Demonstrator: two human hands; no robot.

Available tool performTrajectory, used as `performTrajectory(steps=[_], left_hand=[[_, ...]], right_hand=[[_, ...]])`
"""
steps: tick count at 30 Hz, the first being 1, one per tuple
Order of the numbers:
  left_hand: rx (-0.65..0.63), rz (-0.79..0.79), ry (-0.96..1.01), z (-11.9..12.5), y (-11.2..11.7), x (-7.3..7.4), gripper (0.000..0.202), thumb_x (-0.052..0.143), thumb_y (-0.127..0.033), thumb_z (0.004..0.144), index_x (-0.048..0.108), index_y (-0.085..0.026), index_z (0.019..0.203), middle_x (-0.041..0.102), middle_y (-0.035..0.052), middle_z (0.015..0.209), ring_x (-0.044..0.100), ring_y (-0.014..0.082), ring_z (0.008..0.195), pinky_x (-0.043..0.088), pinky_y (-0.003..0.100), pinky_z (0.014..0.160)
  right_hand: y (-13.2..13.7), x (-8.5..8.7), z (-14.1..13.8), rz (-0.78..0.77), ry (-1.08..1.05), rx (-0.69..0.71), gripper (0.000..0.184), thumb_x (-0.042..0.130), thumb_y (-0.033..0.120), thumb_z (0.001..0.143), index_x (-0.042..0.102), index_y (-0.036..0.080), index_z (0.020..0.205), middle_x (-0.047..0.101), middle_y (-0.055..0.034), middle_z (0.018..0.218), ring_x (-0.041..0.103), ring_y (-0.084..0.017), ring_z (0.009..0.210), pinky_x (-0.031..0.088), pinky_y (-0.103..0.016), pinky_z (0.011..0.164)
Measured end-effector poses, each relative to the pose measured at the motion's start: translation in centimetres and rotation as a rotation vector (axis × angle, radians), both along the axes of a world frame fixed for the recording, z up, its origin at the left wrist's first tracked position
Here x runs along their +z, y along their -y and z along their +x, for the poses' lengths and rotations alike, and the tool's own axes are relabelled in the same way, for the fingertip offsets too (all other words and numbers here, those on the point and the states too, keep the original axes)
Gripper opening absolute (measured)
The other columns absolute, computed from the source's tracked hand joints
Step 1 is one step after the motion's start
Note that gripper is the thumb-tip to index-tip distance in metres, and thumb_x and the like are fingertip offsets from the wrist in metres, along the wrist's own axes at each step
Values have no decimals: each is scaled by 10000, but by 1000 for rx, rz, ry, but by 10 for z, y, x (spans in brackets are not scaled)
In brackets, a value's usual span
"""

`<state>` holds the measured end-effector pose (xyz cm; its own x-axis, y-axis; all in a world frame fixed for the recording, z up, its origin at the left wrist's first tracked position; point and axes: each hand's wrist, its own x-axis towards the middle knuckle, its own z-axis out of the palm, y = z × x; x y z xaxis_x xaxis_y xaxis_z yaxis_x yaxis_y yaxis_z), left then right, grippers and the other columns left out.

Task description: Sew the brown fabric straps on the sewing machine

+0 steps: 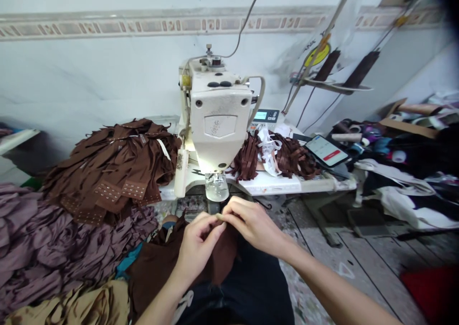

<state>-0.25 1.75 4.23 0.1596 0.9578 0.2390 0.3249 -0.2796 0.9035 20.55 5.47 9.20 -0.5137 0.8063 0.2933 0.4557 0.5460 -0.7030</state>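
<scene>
Both hands meet over my lap, just in front of the sewing machine [218,119] and its presser area. My left hand [201,241] pinches the upper edge of a brown fabric piece [224,258], thumb and fingers closed. Right beside it, my right hand [247,220] pinches the same edge, the fingertips of both almost touching. The brown cloth hangs down from the fingers onto dark trousers. What lies exactly between the fingertips is too small to make out. More brown cloth [154,267] is draped to the left of my left wrist.
A heap of brown garment pieces [118,167] with hook-and-eye tabs lies left of the machine. Mauve fabric [46,248] and tan fabric [82,306] are piled lower left. Brown straps [294,155] and a phone [327,150] lie on the right of the machine table [276,186].
</scene>
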Motion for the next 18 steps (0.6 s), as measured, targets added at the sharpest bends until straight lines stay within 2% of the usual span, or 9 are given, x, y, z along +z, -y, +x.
performTrajectory(steps=[2, 4, 6, 8, 10, 12, 16, 18], left_hand=[[134, 203, -109, -2, -2, 5, 218, 687, -293, 1028, 751, -233, 1229, 692, 37, 1008, 682, 157, 829, 553, 235, 726], [195, 423, -236, -4, -5, 10, 294, 677, -226, 1035, 702, -246, 1328, 705, 65, 1136, 730, 170, 943, 596, 245, 809], [151, 614, -378, -7, -11, 16, 349, 649, -164, 1048, 672, -240, 1387, 719, 92, 1235, 756, 177, 1035, 608, 250, 890], [54, 742, -521, -9, -19, 22, 407, 625, -149, 1060, 627, -219, 1460, 733, 118, 1330, 776, 185, 1069, 614, 250, 920], [-11, 796, -648, -9, -24, 26, 427, 612, -195, 1076, 594, -194, 1503, 730, 138, 1405, 796, 199, 1045, 630, 256, 899], [-23, 808, -736, -7, -27, 27, 436, 590, -264, 1095, 580, -176, 1522, 725, 148, 1434, 810, 211, 999, 647, 268, 850], [65, 780, -769, 3, -24, 22, 517, 566, -322, 1106, 508, -171, 1597, 725, 167, 1429, 803, 253, 1089, 657, 297, 883], [120, 772, -747, 9, -22, 18, 558, 589, -313, 1094, 478, -182, 1624, 736, 171, 1406, 798, 266, 1117, 656, 306, 911]], right_hand=[[-8, 5, -3, 43, 4, -62, 306, 507, 347, 1149, 663, 224, 916, 663, -40, 904, 627, -193, 823, 445, -300, 737], [-20, 8, -5, 81, 4, -119, 333, 503, 364, 1147, 669, 227, 893, 668, -47, 901, 630, -205, 840, 453, -316, 757], [-33, 9, -6, 90, -2, -162, 326, 548, 358, 1121, 680, 225, 854, 674, -46, 887, 629, -210, 832, 456, -328, 761], [-45, 7, -8, 57, -34, -187, 301, 620, 341, 1071, 693, 220, 806, 669, -37, 858, 619, -200, 785, 457, -327, 733], [-52, 3, -9, -14, -127, -214, 277, 692, 345, 1011, 711, 212, 769, 657, -26, 827, 604, -181, 724, 456, -318, 689], [-56, -4, -11, -123, -272, -226, 275, 752, 388, 959, 726, 204, 756, 654, -17, 797, 595, -170, 688, 462, -310, 659], [-58, -20, -14, -373, -560, -263, 348, 876, 500, 834, 714, 192, 840, 665, 1, 776, 600, -165, 686, 484, -300, 655], [-58, -26, -16, -441, -662, -309, 432, 935, 517, 760, 693, 186, 895, 652, 12, 795, 597, -155, 698, 490, -291, 668]])
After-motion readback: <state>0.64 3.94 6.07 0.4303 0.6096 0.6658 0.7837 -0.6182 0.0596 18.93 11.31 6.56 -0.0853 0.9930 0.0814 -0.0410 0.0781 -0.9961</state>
